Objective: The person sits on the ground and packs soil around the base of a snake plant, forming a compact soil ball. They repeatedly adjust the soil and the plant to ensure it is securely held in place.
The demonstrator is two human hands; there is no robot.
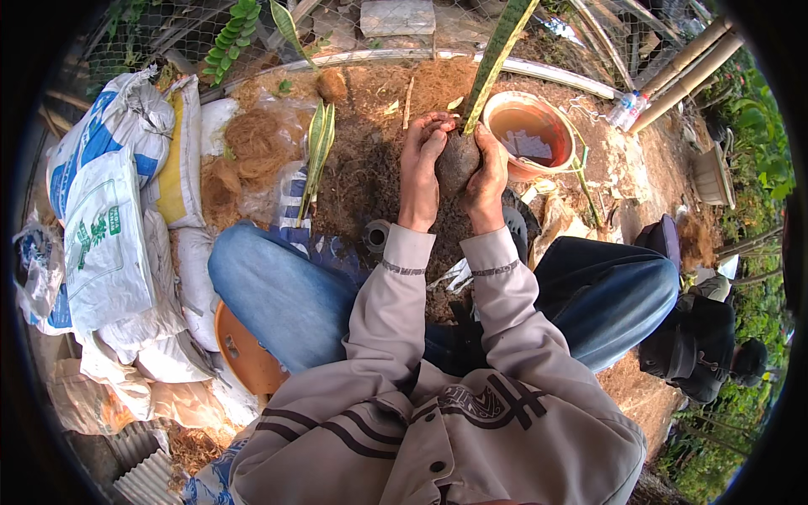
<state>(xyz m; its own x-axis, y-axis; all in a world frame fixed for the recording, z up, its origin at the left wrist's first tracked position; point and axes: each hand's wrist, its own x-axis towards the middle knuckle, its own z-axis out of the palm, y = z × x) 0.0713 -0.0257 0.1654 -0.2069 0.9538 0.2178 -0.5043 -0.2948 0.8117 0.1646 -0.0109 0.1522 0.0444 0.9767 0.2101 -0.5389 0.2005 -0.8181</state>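
Note:
Between my left hand (421, 165) and my right hand (488, 175) is a dark brown rounded root ball (457, 166), cupped from both sides. A tall, mottled snake plant leaf (499, 60) with yellow edges rises from its top. Both palms press against the ball, and soil marks my fingers. Beyond my right hand stands a terracotta-coloured plastic pot (571, 136) holding murky water. Loose dark soil (350, 183) covers the ground under and beside my hands. Left of them, another snake plant (319, 148) stands near a blue-and-white plastic sheet (291, 189).
Brown coconut fibre (262, 136) and a fibre-covered ball (332, 84) lie ahead left. Stacked sacks (107, 233) line the left side. An orange pot (246, 353) sits by my left knee. Wire netting (158, 44) bounds the far side; plastic bottles (627, 108) lie near bamboo poles (688, 79).

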